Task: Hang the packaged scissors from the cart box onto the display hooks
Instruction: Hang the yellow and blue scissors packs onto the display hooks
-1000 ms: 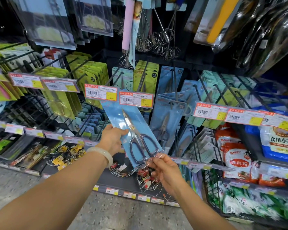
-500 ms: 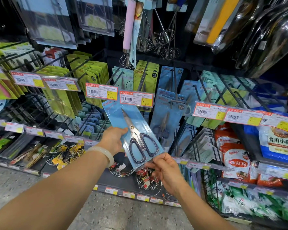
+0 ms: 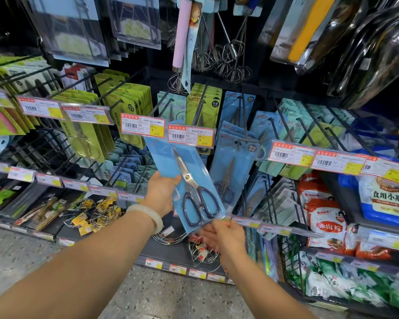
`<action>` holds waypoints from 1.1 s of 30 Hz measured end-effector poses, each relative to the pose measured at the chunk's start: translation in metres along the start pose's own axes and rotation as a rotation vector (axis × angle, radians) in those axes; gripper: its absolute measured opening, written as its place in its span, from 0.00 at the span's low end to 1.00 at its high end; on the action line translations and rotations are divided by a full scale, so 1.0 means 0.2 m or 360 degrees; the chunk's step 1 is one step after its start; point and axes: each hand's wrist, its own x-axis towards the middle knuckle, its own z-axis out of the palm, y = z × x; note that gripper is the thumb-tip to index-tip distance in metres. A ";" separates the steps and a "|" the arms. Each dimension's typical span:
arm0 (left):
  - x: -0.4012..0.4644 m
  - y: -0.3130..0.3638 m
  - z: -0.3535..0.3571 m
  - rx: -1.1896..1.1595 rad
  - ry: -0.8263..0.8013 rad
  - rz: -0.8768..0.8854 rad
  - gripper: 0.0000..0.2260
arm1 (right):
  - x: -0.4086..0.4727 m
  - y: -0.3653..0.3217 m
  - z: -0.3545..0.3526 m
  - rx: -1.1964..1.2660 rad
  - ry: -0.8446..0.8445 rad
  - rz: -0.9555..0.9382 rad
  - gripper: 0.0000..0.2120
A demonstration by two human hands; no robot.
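A blue card pack of scissors [image 3: 171, 162], steel blades and dark handles, is held tilted in front of the hook display. My left hand [image 3: 160, 194], with a pale bangle on the wrist, grips the pack's left edge at mid height. My right hand [image 3: 224, 238] pinches its bottom edge. The pack's top end lies behind the price tags [image 3: 190, 135]. More blue scissor packs [image 3: 234, 162] hang on a hook [image 3: 243, 125] just to the right. The cart box is out of view.
Rows of black hooks carry green packs [image 3: 124, 104] at the left and teal packs [image 3: 309, 125] at the right. Whisks [image 3: 226, 56] hang above. Food bags [image 3: 327, 217] fill the right shelves. Wire items [image 3: 95, 215] lie on the low shelf above the speckled floor.
Both hands have raised the scissors pack a little up and to the right, so its top end now sits behind the price tags, closer to the hooks.
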 end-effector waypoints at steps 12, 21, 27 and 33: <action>0.08 0.00 -0.03 -0.0066 0.0030 -0.0140 0.12 | 0.01 -0.03 -0.04 0.0081 -0.0270 -0.0020 0.08; 0.09 -0.02 -0.03 -0.0033 0.0022 -0.0209 0.17 | 0.01 -0.02 -0.04 -0.0064 -0.0281 -0.0193 0.10; 0.09 -0.01 -0.01 0.0032 0.0037 -0.0162 0.08 | 0.02 0.00 -0.07 0.0069 -0.0468 -0.0156 0.07; 0.09 -0.01 0.00 0.0020 -0.0041 -0.0090 0.07 | 0.03 0.03 -0.07 0.0043 -0.0499 -0.0181 0.10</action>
